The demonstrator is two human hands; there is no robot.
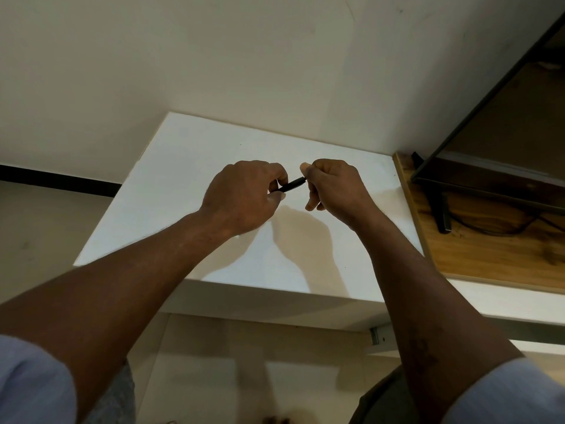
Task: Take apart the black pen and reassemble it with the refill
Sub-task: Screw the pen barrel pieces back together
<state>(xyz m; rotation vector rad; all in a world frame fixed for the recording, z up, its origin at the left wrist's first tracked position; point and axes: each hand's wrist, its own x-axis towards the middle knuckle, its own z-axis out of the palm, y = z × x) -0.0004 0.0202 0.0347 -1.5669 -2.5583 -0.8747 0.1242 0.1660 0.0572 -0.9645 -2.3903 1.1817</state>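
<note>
A short stretch of the black pen [291, 184] shows between my two hands, held above the white table [171, 191]. My left hand [244, 195] grips the pen's left end with curled fingers and thumb. At the pen's right end my right hand [333, 186] pinches it with curled fingers. Both ends of the pen are hidden inside the hands. No separate refill is visible.
A wooden board [489, 252] adjoins the table on the right and carries a dark monitor [489, 142] on a black foot [441, 212], with a cable behind it. A wall rises behind the table. Floor lies to the left and below the table's front edge.
</note>
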